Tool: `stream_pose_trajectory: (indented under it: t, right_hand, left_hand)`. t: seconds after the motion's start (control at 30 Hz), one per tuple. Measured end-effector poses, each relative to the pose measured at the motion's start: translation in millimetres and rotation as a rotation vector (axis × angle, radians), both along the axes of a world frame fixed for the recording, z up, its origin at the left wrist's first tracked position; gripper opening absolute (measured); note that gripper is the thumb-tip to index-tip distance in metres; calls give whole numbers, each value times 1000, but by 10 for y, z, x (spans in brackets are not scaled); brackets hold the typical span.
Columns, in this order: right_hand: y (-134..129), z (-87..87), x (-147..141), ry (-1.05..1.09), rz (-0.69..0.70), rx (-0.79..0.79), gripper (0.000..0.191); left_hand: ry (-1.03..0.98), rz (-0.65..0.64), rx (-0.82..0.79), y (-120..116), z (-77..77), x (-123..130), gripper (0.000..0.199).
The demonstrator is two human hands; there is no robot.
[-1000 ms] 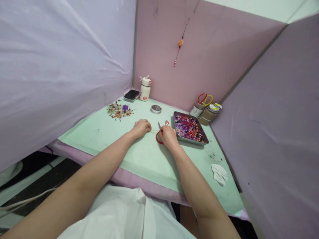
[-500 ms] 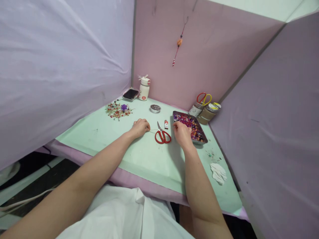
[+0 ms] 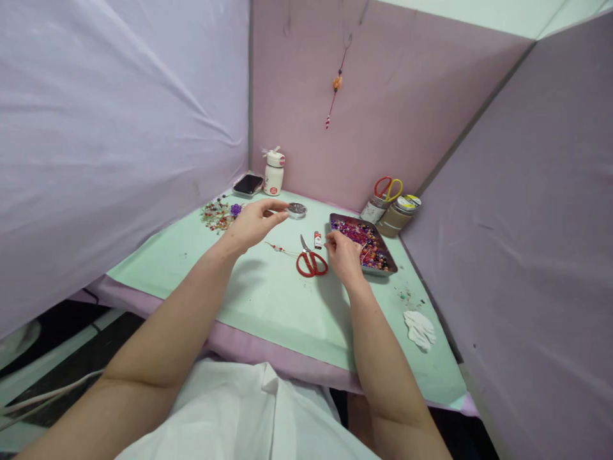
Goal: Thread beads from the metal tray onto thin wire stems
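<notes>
Your left hand (image 3: 256, 222) is at the round tin (image 3: 297, 210) beyond the scissors (image 3: 309, 253), thumb and fingers apart. The tin looks light, rigid, smooth: pinch its rim. Right of the scissors, your right hand's (image 3: 345, 257) grip I can't tell.

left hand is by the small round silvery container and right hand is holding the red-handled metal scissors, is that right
The right hand isn't holding the red-handled metal scissors: the head view shows them lying on the pale green tabletop. The left hand is by the small round silvery container.
</notes>
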State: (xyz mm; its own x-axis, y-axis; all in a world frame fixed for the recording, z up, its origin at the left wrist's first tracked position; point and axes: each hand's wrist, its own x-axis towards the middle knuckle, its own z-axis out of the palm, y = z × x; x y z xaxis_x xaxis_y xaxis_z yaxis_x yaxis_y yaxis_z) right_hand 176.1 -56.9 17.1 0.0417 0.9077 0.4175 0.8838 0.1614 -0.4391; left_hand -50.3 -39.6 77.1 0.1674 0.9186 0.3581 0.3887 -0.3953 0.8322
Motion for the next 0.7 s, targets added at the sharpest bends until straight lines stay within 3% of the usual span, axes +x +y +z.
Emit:
stream_pose_trajectory:
  t: [0.07, 0.13, 0.27, 0.33, 0.4, 0.57, 0.7]
  right_hand:
    - [-3, 1, -13, 24, 25, 14, 18]
    - [0, -5, -22, 60, 55, 34, 17]
    - [32, -43, -13, 154, 114, 57, 18]
    - [53, -68, 0, 188, 130, 49, 18]
    - [68, -92, 8, 207, 145, 40, 18]
    - [75, -126, 11, 208, 169, -4, 19]
    - [70, -132, 12, 187, 174, -51, 21]
  left_hand:
    - [86, -91, 19, -116, 107, 159, 38]
    - [144, -144, -2, -147, 19, 403, 37]
    - [148, -108, -95, -44, -496, 847, 41]
    - [79, -98, -155, -2, -717, 937, 42]
    - [41, -104, -171, 7, -843, 945, 38]
    - [55, -9, -60, 2, -904, 886, 23]
    - [35, -4, -18, 25, -911, 890, 16]
